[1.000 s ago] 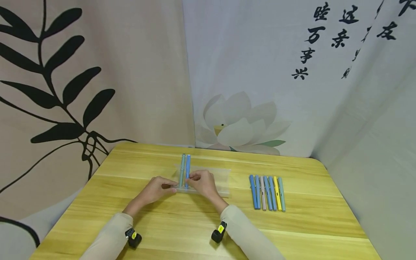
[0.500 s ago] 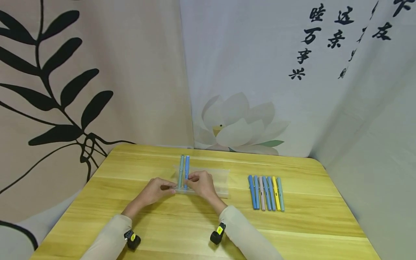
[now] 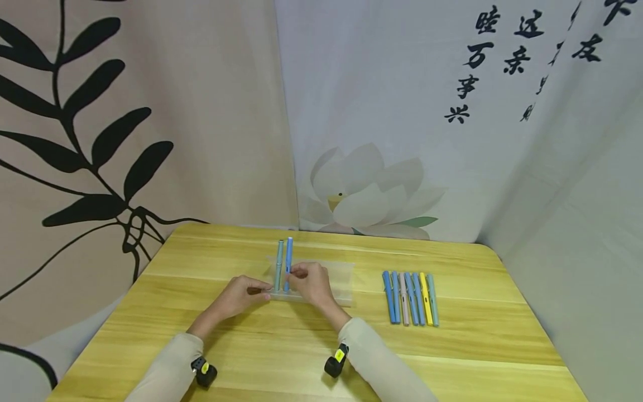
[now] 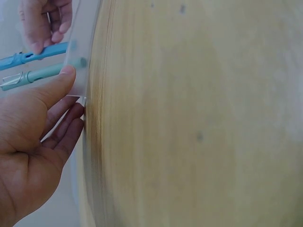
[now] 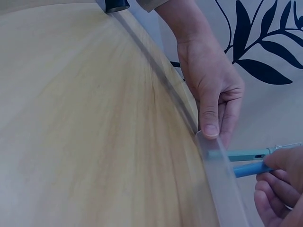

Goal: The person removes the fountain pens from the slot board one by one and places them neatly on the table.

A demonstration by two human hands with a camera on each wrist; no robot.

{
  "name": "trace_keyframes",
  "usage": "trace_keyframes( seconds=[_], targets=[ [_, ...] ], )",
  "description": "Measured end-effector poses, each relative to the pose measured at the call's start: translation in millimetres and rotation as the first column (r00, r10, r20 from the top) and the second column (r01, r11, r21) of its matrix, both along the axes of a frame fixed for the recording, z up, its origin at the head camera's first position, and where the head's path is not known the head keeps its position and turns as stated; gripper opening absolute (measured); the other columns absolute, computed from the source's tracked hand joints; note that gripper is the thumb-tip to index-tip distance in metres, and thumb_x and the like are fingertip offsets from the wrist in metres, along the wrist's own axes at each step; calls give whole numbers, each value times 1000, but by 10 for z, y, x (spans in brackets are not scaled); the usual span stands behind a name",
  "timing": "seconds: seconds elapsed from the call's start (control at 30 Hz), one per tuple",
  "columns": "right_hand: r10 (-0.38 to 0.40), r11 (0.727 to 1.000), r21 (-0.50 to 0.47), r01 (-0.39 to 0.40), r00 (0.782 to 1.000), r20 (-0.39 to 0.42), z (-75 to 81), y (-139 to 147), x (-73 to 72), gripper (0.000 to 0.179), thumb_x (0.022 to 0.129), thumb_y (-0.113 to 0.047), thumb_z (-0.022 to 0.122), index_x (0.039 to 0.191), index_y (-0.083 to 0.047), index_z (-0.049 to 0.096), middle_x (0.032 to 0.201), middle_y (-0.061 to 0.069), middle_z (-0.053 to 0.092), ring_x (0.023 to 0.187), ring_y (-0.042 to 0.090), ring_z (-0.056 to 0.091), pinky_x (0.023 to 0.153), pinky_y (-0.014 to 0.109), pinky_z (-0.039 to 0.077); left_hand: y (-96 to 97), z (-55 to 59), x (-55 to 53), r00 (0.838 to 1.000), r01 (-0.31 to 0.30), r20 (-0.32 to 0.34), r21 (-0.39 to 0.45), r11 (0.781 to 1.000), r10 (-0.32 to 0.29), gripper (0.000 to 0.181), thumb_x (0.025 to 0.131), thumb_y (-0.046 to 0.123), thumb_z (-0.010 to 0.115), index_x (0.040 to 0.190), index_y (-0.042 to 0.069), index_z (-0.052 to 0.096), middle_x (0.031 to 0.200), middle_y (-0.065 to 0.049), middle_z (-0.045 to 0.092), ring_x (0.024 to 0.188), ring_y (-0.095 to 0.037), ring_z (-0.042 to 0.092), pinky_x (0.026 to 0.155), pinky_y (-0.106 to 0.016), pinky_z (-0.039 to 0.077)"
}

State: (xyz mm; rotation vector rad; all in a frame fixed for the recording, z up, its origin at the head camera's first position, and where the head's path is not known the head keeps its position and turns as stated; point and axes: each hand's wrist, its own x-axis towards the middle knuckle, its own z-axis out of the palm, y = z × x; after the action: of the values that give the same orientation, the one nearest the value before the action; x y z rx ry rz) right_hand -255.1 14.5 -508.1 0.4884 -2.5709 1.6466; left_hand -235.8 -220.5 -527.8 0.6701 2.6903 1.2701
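Note:
A clear plastic pen stand is on the wooden table. My left hand pinches its left end, thumb on top and fingers beneath, as the left wrist view shows. A green pen leans in the stand beside that thumb. Just right of it, my right hand pinches a blue pen between thumb and fingers. In the left wrist view the lower end of the blue pen reaches the stand's front strip; whether it sits in a slot is unclear.
To the right, several pens lie side by side on the table: blue ones, a greyish-pink pen, a yellow pen and a green one. Printed curtains stand behind the table's far edge.
The blue pen has risen slightly against the green pen, its top now standing higher. Both hands keep nearly the same places. The head view has shifted a little.

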Motion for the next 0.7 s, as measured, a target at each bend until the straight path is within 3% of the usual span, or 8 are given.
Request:
trace_keyframes(
  seconds=[0.7],
  targets=[
    [-2, 1000, 11, 2, 998, -56, 198, 163, 72, 16, 95, -18, 75, 106, -8, 80, 93, 1, 79, 83, 11, 74, 73, 24, 60, -8, 5, 0, 1000, 2, -6, 1, 1000, -2, 28, 96, 19, 73, 120, 4, 75, 118, -11, 75, 109, -29, 70, 92, -46, 59]
  ],
)
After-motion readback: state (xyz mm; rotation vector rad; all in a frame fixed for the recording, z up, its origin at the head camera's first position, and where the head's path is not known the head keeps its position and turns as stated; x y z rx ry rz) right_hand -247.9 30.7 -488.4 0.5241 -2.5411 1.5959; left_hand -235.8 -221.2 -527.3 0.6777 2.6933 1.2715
